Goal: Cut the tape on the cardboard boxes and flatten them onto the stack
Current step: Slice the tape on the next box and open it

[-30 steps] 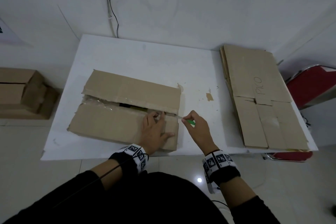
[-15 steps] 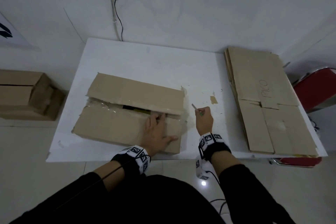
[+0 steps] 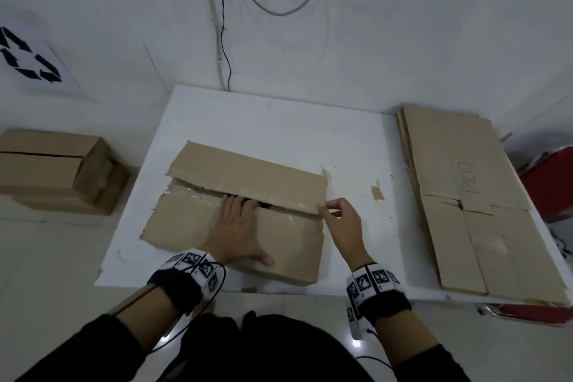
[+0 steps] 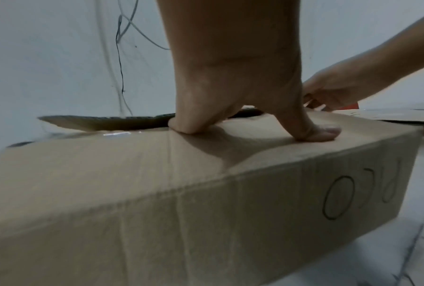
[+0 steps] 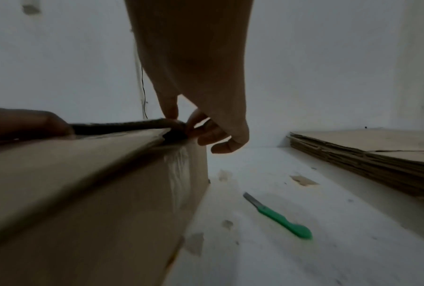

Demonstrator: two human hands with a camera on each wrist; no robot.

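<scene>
The right hand (image 3: 341, 220) pinches the corner of the far flap (image 3: 248, 174) at the right end of the box (image 3: 192, 226), which sits mid-table (image 3: 279, 121). The left hand (image 3: 237, 226) lies flat on the near flap (image 4: 132, 154), fingertips in the seam. The knife (image 5: 278, 217) rests on the table just beside the box. Risk: tape (image 5: 179, 166) clinging at that end could tear the flap if it is yanked, or the box could slide onto the bare blade.

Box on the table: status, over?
Left hand flat on near flap, fingertips at the seam. Right hand pinching far flap's corner. Box seam open, not flattened. Cutter on table, beside box.
</scene>
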